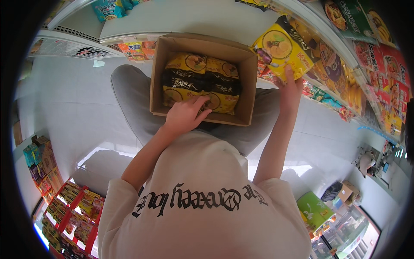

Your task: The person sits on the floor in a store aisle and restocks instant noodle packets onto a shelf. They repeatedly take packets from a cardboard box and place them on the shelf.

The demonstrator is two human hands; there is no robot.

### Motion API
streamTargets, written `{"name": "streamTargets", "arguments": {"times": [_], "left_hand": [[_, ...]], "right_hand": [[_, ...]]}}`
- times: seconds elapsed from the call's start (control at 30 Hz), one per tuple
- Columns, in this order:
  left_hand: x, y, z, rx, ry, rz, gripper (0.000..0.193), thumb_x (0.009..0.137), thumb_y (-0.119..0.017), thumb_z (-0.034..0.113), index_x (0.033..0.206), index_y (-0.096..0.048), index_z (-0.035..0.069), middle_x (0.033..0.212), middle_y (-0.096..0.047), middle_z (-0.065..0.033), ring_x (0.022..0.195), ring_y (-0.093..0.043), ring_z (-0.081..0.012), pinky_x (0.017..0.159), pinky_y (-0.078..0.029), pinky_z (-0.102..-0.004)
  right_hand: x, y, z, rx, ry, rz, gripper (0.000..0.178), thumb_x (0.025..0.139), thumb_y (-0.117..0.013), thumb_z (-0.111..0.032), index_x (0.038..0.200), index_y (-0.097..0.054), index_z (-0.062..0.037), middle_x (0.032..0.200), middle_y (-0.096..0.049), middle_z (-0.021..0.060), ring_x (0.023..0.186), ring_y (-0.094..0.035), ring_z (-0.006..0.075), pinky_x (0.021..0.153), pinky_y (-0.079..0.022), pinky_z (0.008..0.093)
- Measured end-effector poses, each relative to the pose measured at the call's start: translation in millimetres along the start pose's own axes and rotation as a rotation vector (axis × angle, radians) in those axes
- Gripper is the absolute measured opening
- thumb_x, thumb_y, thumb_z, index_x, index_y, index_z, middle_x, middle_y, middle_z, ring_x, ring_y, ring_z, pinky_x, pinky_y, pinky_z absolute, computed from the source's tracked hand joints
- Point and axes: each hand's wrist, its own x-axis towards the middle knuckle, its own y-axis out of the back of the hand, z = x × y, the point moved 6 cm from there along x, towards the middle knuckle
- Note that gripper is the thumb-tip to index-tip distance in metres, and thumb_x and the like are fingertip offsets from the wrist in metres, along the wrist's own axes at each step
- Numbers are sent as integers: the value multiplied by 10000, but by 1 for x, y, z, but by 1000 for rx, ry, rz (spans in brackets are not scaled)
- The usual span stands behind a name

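Just beyond the far right corner of the cardboard box (pixel 246 82), the right hand (pixel 291 84) pinches a yellow packet (pixel 279 45) by its near edge; the picture side faces up, the black strip lies on the side away from the box, and the nearly square outline leaves the long axis unclear. Over the box's near side, the left hand (pixel 186 115) touches the packed packets (pixel 185 86), fingers bent; whether it grips, I cannot tell. The box's right wall stands between held and packed packets; right of it, stocked shelves (pixel 345 82) back the held one
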Motion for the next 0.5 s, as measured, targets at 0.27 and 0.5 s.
{"name": "streamTargets", "arguments": {"times": [0.27,0.5], "left_hand": [[4,-6,-1,136,-4,20,265,923,-685,304,1064,-629,87,896,-672,-91,696,-673,-313,577,-543,-407],[6,-4,0,181,4,67,241,887,-704,296,938,-629,73,804,-642,-92,654,-658,-303,538,-532,-396]], "right_hand": [[136,-7,46,11,48,57,478,879,-781,-144,1259,-514,-32,1095,-669,133,809,-707,253,617,-606,320],[251,-15,97,74,-7,3,495,890,-745,-91,1298,-468,-51,1182,-628,161,887,-697,318,703,-645,407]]}}
